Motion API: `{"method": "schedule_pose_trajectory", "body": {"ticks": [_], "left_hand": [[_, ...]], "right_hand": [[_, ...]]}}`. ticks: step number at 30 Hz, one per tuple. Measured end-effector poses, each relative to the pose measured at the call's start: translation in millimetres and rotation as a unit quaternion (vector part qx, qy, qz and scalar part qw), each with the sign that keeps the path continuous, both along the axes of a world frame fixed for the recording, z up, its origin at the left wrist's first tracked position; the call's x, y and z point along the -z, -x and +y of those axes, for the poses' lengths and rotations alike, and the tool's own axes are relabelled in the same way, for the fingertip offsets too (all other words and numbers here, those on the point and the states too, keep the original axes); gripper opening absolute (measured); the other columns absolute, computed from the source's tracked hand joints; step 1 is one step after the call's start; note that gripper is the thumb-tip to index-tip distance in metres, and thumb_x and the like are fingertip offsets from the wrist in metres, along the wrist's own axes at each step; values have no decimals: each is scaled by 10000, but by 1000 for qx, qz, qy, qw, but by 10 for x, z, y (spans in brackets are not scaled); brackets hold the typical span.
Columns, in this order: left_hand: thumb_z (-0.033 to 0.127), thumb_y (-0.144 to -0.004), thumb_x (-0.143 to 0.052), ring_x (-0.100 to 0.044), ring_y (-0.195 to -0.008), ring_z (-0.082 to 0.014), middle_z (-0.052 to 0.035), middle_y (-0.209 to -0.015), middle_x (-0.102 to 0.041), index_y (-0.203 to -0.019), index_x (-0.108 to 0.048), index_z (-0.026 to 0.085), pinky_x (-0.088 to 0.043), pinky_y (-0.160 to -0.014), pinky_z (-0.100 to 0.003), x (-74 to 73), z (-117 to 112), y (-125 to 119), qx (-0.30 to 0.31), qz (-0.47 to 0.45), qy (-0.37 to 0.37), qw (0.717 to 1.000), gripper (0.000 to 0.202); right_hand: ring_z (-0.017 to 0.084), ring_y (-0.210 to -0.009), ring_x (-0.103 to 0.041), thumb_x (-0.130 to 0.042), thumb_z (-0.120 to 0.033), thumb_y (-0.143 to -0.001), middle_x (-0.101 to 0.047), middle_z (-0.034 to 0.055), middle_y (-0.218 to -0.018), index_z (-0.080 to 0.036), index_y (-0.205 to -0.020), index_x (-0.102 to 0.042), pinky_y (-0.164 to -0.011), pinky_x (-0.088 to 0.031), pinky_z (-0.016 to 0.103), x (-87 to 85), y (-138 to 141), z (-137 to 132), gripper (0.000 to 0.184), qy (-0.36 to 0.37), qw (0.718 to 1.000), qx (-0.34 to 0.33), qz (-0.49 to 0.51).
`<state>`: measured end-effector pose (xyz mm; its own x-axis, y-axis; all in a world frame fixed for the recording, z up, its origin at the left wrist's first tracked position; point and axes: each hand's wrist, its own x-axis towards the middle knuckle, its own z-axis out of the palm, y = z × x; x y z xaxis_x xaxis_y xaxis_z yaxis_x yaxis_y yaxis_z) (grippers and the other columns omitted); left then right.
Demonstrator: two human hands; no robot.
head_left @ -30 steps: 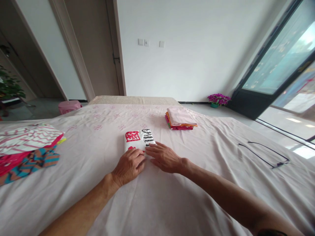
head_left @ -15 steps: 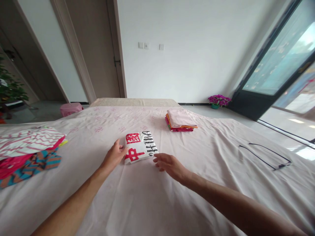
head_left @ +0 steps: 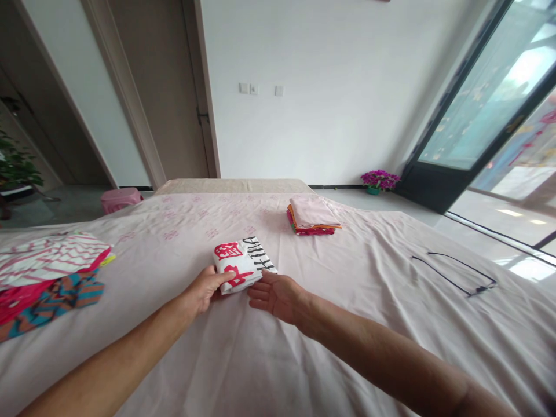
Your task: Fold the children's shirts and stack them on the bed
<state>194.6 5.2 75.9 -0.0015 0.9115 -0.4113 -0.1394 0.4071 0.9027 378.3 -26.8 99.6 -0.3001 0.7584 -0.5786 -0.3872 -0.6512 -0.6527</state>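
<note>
Head view: on the sheet (head_left: 243,359), the folded cloth (head_left: 243,260) is now pinched at its near-left corner by the left hand (head_left: 205,291) (a new hold, likely surer); the right hand (head_left: 280,298), spread, is at its near-right edge.

On the pale pink cloth sheet (head_left: 243,365), a rumpled striped clothes heap (head_left: 56,260) lies left of the folded white fabric bundle (head_left: 243,263), thin black-framed glasses (head_left: 481,289) to its right, a square pink-topped fabric stack (head_left: 313,214) behind-right.

The left grip (head_left: 205,289) pinches folded white cloth (head_left: 243,259).
</note>
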Motion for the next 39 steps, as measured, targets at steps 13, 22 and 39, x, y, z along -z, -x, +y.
{"method": "schedule_pose_trajectory", "body": {"ticks": [13,22,39], "left_hand": [[197,-643,-839,-654,-576,-148,-32,-720,-723,-959,-615,153,-526,-537,-251,-10,-342,-223,-94,-76,26,992,389],[230,-809,-669,-677,-619,-155,-43,-816,-703,-1002,-589,186,-559,-578,-286,-3,-237,-108,-105,-114,42,987,213],[510,-607,-718,-635,-617,-159,-38,-868,-673,-1252,-536,196,-510,-501,-262,260,265,-108,-110,118,-196,967,740]], "right_hand": [[194,-582,-663,-450,-228,-961,-689,66,-797,-140,-1077,-554,-526,-591,388,82,353,355,179,30,993,83,-74],[136,-583,-657,-395,-66,-942,-673,25,-738,-132,-1024,-554,-587,-603,314,-268,24,805,190,-43,982,184,3],[89,-525,-558,-375,-105,-898,-626,1,-843,-181,-1037,-537,-527,-535,261,-199,-1779,2399,226,-202,903,375,-64]]}}
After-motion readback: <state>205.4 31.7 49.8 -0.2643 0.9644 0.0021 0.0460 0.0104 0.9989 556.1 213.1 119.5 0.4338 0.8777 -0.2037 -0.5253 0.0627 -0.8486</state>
